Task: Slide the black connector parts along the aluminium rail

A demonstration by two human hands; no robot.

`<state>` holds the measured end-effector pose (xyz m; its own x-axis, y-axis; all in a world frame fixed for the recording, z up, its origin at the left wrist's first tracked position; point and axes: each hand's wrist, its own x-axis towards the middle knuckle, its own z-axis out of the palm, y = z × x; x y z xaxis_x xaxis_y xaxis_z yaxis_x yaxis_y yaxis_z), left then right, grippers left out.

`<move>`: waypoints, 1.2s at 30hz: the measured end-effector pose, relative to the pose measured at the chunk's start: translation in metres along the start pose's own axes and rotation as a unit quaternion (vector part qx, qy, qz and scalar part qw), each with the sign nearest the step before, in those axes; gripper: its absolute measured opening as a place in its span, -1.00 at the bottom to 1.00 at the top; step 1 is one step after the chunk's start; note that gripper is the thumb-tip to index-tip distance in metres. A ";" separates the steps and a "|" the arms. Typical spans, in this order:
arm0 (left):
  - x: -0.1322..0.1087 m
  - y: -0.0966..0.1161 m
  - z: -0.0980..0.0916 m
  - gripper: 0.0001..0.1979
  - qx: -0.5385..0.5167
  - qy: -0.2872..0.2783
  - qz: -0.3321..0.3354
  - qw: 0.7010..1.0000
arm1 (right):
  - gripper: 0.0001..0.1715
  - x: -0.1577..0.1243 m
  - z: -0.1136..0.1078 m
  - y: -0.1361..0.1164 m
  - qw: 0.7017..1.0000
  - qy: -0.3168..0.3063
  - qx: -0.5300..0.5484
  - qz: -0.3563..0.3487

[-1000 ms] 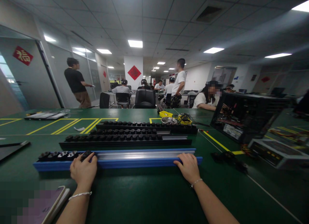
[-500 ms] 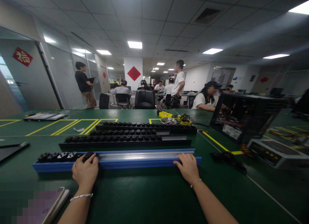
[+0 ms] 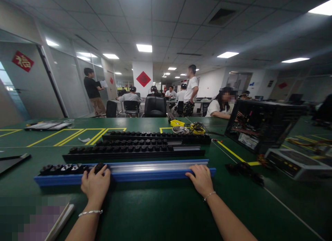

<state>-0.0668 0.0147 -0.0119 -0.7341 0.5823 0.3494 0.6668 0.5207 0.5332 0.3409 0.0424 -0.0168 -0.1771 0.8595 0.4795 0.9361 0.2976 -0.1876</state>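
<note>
A long blue channel with a silvery inner track lies across the green table before me. Several black socket-like modules, some with pale tops, sit in its left end. My left hand has its fingers around another black module in the channel, just right of that group; the fingers partly cover it. At the channel's right end, my right hand grips the near blue wall, thumb on the near side and fingers over the top.
Beyond the channel lie black strips filled with similar modules. An open computer case and a power supply stand at right, near loose black parts. A yellow tray and metal bowl sit farther back. People occupy the background.
My left hand has shifted slightly right along the channel with the black module, widening its distance from the group. My right hand stays at the channel's right end.
</note>
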 end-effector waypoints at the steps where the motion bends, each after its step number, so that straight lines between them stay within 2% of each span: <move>1: 0.000 0.000 0.000 -0.61 0.003 0.001 0.002 1.000 | -0.60 0.000 0.000 0.000 1.000 0.000 0.001 0.000; 19: -0.006 0.005 -0.003 -0.64 0.034 0.001 0.067 0.997 | -0.64 0.000 0.001 0.000 1.000 0.007 -0.009 -0.007; 29: -0.008 0.009 -0.010 -0.62 0.012 0.004 0.075 0.997 | -0.62 0.000 -0.001 -0.001 1.000 0.003 -0.011 -0.005; 36: -0.008 0.009 -0.007 -0.63 0.010 0.006 0.079 0.997 | -0.64 0.001 0.001 0.000 1.000 0.010 -0.016 -0.010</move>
<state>-0.0560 0.0099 -0.0044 -0.6211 0.6503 0.4375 0.7767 0.4360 0.4546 0.3404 0.0432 -0.0174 -0.1907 0.8444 0.5006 0.9416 0.3016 -0.1500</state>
